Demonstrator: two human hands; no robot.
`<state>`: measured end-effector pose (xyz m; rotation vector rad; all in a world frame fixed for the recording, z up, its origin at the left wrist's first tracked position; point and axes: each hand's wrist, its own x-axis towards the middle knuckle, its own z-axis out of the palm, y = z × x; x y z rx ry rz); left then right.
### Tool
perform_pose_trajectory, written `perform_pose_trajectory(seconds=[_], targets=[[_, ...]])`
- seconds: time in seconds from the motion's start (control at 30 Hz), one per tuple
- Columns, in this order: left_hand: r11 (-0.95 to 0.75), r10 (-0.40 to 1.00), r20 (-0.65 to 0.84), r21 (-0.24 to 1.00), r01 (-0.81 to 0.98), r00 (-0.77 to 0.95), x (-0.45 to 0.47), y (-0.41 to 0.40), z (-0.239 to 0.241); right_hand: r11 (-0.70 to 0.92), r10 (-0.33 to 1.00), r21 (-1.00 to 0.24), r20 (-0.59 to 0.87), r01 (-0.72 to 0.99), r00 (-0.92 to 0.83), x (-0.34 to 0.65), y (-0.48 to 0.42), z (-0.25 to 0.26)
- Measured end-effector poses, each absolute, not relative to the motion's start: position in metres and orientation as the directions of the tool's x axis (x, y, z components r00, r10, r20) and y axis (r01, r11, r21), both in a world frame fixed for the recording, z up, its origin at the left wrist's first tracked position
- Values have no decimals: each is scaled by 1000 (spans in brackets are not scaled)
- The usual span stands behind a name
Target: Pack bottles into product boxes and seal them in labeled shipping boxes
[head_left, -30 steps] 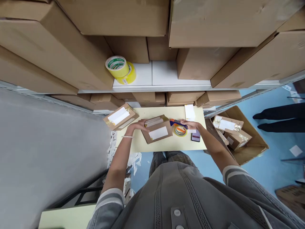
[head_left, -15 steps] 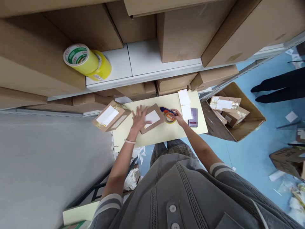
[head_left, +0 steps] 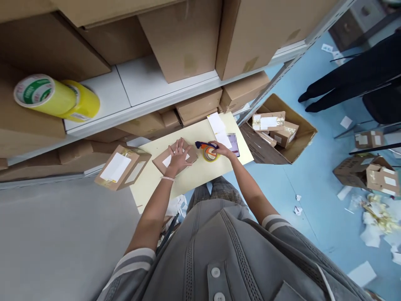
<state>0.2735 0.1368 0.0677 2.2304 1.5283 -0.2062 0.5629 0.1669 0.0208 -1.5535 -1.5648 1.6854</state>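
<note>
A small cardboard box with a white label lies on the cream tabletop. My left hand rests over its top, fingers spread, covering part of the label. Just right of this box, my right hand grips a tape dispenser with a dark blue and orange body and a roll of tape in it. Beside that hand lie white label sheets and a phone. A taped, labelled carton stands at the table's left end.
Yellow tape rolls sit on the white shelf among large cartons. At right, an open carton on the floor holds several labelled parcels. A person's dark-clad legs are beyond it. Paper scraps litter the blue floor.
The view has swung right. My left hand has come from the small box's left side onto its top, across the label. My right hand still holds the tape dispenser.
</note>
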Motion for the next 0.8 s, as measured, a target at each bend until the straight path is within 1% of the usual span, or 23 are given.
perform_pose_trajectory(seconds=[0.07,0.13,0.23,0.3,0.37,0.43,0.53,0.67,0.8], targets=[[-298,849,-368,256,920,378,275,137,69,-381,838,-837,-492,392,-236,590,147,24],[-297,847,-374,257,920,378,276,138,68,-452,819,-821,-537,350,-201,615,119,26],[-298,848,-369,262,918,380,276,138,66,-552,773,-795,-601,253,-202,630,73,24],[-301,851,-361,258,918,380,276,138,64,-567,762,-797,-603,206,-237,620,47,20],[-303,854,-361,243,922,376,277,138,63,-548,763,-813,-582,196,-282,599,27,15],[-299,855,-366,232,926,368,278,137,64,-514,770,-828,-561,226,-303,575,16,10],[-288,857,-367,243,926,362,280,136,67,-430,791,-838,-529,335,-309,550,14,6],[-266,855,-376,270,925,356,283,135,70,-314,798,-814,-505,489,-329,537,28,7],[-269,866,-360,245,931,345,285,134,69,-220,790,-784,-492,580,-365,527,47,13]])
